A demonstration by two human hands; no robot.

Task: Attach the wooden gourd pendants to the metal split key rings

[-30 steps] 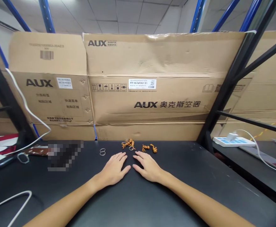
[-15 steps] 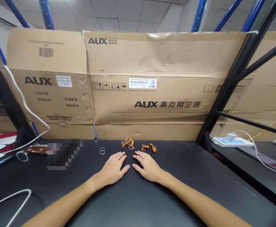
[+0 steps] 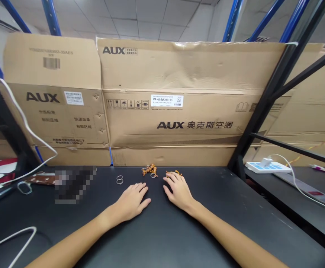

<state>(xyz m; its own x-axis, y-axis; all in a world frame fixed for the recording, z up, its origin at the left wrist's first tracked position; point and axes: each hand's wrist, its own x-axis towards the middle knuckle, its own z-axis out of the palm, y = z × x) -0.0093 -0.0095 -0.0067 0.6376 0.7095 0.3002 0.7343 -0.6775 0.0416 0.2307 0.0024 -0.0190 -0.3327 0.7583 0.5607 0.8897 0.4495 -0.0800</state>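
Observation:
My left hand (image 3: 131,203) lies flat on the black table (image 3: 140,238), fingers outstretched and holding nothing. A pair of metal split rings (image 3: 119,180) rests beyond it, slightly to the left. Past its fingertips is a small cluster of brown gourd-shaped pendants (image 3: 150,170) with orange cords and metal rings. My right hand (image 3: 180,192) reaches over the separate gourd pendants with orange cord (image 3: 178,172), which its fingers mostly cover. Its fingers are apart and slightly bent; whether they touch the pendants cannot be made out.
Large cardboard boxes (image 3: 196,78) stand behind the table between black and blue rack posts. At left lie glasses (image 3: 24,188), a brown packet (image 3: 41,178), a pixelated dark item (image 3: 73,186) and white cables. A power strip (image 3: 267,167) sits on the right-hand surface.
My right hand has moved forward and slightly right, over the separate gourd pendants, which were in plain sight before. My left hand stays about where it was. The camera view has shifted a little.

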